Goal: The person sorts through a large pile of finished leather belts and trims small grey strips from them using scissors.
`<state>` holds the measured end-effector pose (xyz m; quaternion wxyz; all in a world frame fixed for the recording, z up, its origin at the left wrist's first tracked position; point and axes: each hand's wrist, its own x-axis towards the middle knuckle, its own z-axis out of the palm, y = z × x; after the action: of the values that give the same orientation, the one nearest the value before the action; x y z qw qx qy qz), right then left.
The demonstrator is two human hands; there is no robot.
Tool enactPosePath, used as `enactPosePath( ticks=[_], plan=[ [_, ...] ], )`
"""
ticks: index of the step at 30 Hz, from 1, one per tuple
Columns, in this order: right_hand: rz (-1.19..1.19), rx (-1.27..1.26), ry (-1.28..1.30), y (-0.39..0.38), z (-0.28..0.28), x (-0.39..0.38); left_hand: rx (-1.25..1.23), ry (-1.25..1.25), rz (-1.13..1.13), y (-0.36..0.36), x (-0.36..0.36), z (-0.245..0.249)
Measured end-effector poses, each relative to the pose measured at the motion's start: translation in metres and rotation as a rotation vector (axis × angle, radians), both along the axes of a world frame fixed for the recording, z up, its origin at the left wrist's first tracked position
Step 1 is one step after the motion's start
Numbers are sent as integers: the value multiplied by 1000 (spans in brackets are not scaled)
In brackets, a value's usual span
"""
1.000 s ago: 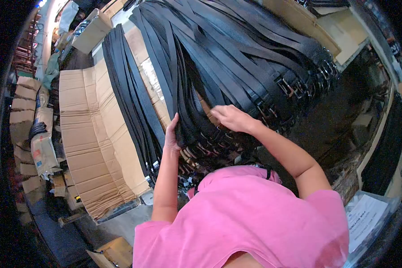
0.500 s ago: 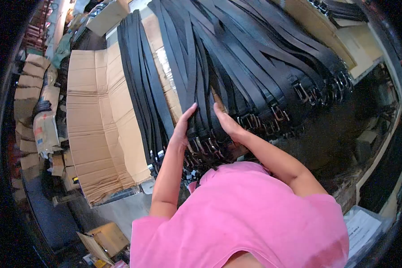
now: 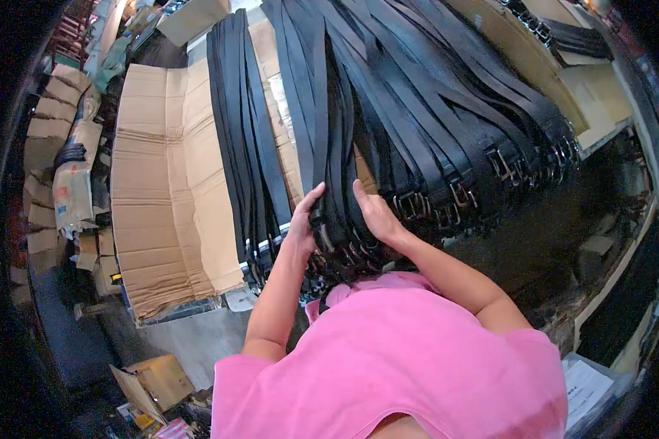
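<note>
Black belts (image 3: 337,157) with metal buckles lie side by side, their buckle ends toward me. My left hand (image 3: 302,222) presses against the left side of one bunch, just above its buckles (image 3: 348,256). On the opposite side of that bunch is my right hand (image 3: 379,218), thumb pointing up and the other fingers bent. The bunch sits gripped between both hands; the fingertips under it are partly hidden. To the left lies a separate row of belts (image 3: 245,124), apart from my hands.
A flattened cardboard sheet (image 3: 154,183) lies left of the belts. More belts with buckles (image 3: 458,197) spread to the right along the edge. An open carton (image 3: 161,380) is at lower left. Further belts (image 3: 575,40) lie at upper right.
My hands have shifted slightly down relative to the belts, and the right fingers have bent around the bunch. The buckles between the hands have moved a little. The camera view has shifted slightly.
</note>
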<state>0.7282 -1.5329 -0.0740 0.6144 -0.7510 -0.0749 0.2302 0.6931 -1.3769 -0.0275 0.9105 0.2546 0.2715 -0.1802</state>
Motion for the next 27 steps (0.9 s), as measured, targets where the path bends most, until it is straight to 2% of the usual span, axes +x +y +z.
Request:
enactPosePath(
  ticks=[2,4,5,7,9,12,15,17,19,20,22,23,24,25,26,27],
  plan=[
    [-4,13,15,2,-7,3,32,53,-54,4,2,-7],
    [-10,136,24,-2,-13,4,55,60,-95,5,1,-7],
    [38,111,126,-10,13,5,82,58,-146,4,-1,-4],
    [43,224,261,-11,3,10,106,95,-141,0,-5,1],
    [21,302,355,-15,2,8,220,70,-236,-2,-8,3],
    [-36,516,618,-21,27,0,223,85,-241,-8,-11,-11],
    [51,467,704,-26,15,1,300,135,-240,-19,-15,-2],
    [30,480,711,-27,12,1,465,56,-188,-22,-15,-13],
    [76,480,715,-29,12,2,428,74,-223,-24,-16,-18],
    [76,482,710,-27,14,2,853,-97,114,-36,-16,-19],
    [149,537,825,-26,23,1,1311,-324,331,-43,-23,-7],
    [121,530,823,-23,14,2,1424,-368,357,-39,-24,-20],
    [99,471,501,-19,1,0,1678,-382,157,-33,-29,-19],
    [131,480,791,-22,19,1,1668,-342,224,-36,-29,-20],
    [149,537,688,-21,14,2,1545,-304,244,-39,-31,-14],
    [145,575,772,-23,10,4,1572,-259,303,-41,-31,-26]
  ],
)
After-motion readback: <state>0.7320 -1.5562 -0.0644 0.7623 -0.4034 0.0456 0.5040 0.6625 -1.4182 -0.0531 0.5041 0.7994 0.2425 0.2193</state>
